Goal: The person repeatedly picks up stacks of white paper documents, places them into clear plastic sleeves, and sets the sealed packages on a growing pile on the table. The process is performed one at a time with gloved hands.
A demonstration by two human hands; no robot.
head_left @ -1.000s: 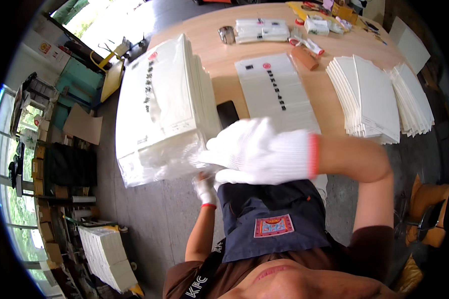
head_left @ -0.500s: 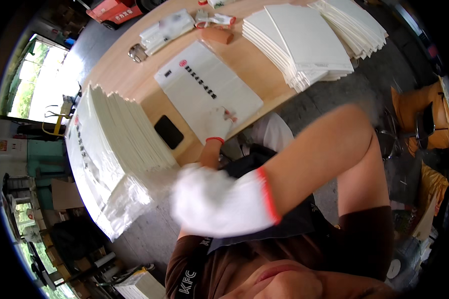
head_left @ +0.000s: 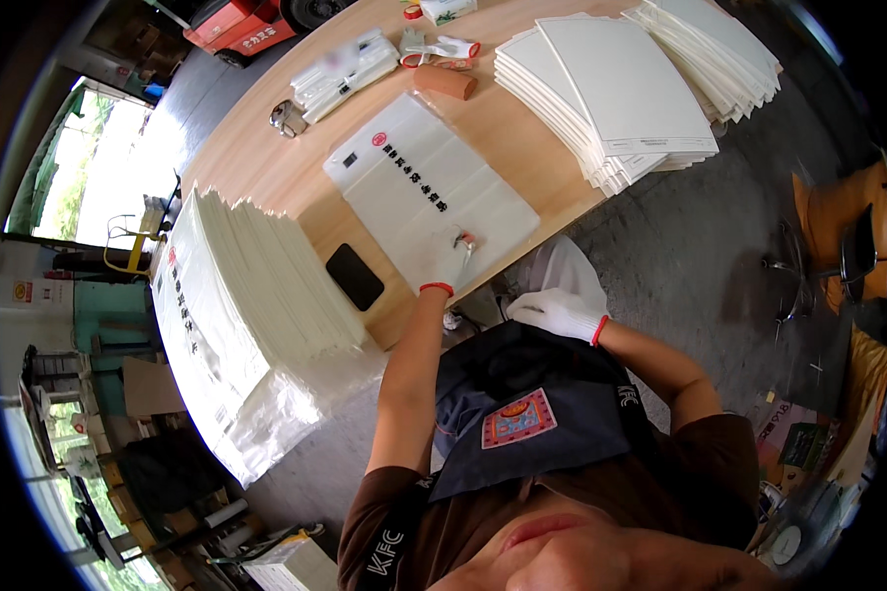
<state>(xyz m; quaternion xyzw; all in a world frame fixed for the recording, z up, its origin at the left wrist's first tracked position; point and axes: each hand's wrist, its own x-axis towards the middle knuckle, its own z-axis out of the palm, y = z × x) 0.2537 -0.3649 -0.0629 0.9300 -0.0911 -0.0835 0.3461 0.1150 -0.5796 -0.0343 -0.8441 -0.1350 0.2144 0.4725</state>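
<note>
A white printed plastic bag (head_left: 434, 182) lies flat at the near edge of the wooden table. On its near end rests my left hand (head_left: 450, 266), in a white glove with a red cuff. The bare fingertips are gathered together on the film, though white glove on white bag blurs the outline. Over my lap is my right hand (head_left: 567, 310), gloved the same way, its fingers stretched out to the left. It lies beside a translucent white plastic sheet or bag (head_left: 565, 268) just off the table edge. Whether it touches that plastic is unclear.
A tall stack of white sheets (head_left: 256, 276) partly in clear plastic stands at left, beside a black phone (head_left: 355, 277). White card stacks (head_left: 621, 89) lie at far right. A brown roll (head_left: 445, 83), spare gloves (head_left: 448, 47) and a shiny metal object (head_left: 288, 118) sit farther back.
My right hand has swung from a blurred position beside the tall stack, across my front, to my lap on the right. My left hand stays on the bag. The view has shifted slightly.
</note>
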